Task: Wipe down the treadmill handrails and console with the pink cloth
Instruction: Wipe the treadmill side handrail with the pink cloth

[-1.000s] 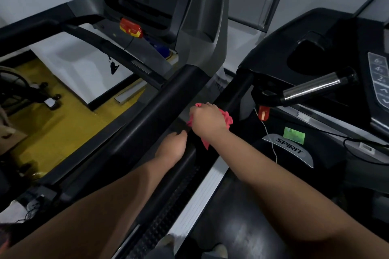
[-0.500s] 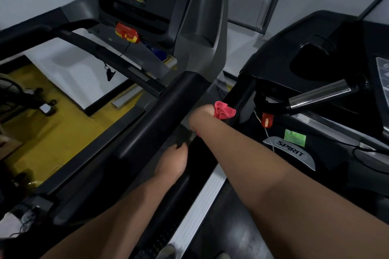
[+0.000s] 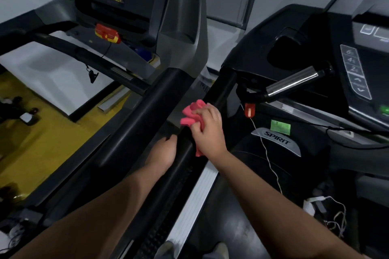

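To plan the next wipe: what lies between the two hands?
Head view: the black handrail, between left hand and right hand gripping the pink cloth.

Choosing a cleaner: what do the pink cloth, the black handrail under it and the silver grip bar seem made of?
Pink cloth: soft woven or microfibre fabric; it bunches in folds in the right hand.
Black handrail: likely moulded plastic or rubbery coating, semi-matte, dull highlights.
Silver grip bar: probably polished metal; bright streaked reflections.

Colours by my fingers [image 3: 203, 112]
Pink cloth [image 3: 192, 116] under them; black handrail [image 3: 221, 88] beneath; yellow floor [image 3: 52, 132] far left; green sticker [image 3: 280, 127] right; red-and-yellow safety key [image 3: 107, 33] beyond.
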Motion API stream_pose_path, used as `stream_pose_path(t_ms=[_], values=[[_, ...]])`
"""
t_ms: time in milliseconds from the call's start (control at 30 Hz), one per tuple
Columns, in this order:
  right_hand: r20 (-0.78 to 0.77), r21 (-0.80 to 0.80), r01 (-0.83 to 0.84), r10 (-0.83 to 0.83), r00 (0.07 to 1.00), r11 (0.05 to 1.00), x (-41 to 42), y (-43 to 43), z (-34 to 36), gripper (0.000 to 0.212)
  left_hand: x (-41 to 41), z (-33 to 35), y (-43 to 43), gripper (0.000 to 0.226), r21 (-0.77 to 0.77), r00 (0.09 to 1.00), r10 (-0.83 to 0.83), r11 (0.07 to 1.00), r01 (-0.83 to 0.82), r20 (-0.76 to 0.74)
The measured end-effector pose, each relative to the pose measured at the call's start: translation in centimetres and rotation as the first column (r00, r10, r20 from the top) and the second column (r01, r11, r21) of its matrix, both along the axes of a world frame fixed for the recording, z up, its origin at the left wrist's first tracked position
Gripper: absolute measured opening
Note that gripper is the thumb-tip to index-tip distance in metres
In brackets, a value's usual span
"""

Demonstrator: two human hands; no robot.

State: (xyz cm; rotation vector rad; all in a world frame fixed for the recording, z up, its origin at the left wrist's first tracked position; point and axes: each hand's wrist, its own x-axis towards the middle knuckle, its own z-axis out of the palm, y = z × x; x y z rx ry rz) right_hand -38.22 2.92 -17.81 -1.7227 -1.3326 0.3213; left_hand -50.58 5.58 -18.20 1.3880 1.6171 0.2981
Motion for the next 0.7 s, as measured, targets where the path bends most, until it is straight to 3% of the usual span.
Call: stream_pose_path(t_ms=[133,300,400,500,567,700], values=[[-0.179,0.045,0.009,-0.001,0.984,0.999,0.1,-1.5,-0.8,0.032,0.1,0.0,0.1,0.037,0.049,0.996,-0.032,0.998,0.036,-0.078],[-0.374,0.083,0.164,-0.121,0.92,0.983,-1.2,-1.7,-1.3,0.027,1.4,1.9,-0.4,0.025,0.363,0.952,-0.13,0.903,0.229,-0.276],[-0.482,0.075,0.254,-0.188,0.856,0.964,-1.6,-1.5,-0.8,0.018,3.8,2.8,0.8,0.026,0.316,0.955,-0.173,0.916,0.246,-0.242],[-0.619,-0.008,0.309,-0.247,0.746,0.951,-1.3,-1.1,-0.8,0.016,6.4,3.1,1.2,0.03,0.274,0.966,-0.132,0.942,0.192,-0.221],[-0.697,-0.097,0.321,-0.295,0.654,0.942,-0.8,-1.0,-1.5,0.024,7.0,2.8,1.0,0.032,0.318,0.964,-0.103,0.931,0.18,-0.244],[-0.802,-0.227,0.281,-0.343,0.489,0.932,0.4,-0.8,-2.0,0.021,7.1,2.5,1.0,0.036,0.373,0.958,-0.083,0.909,0.185,-0.274]])
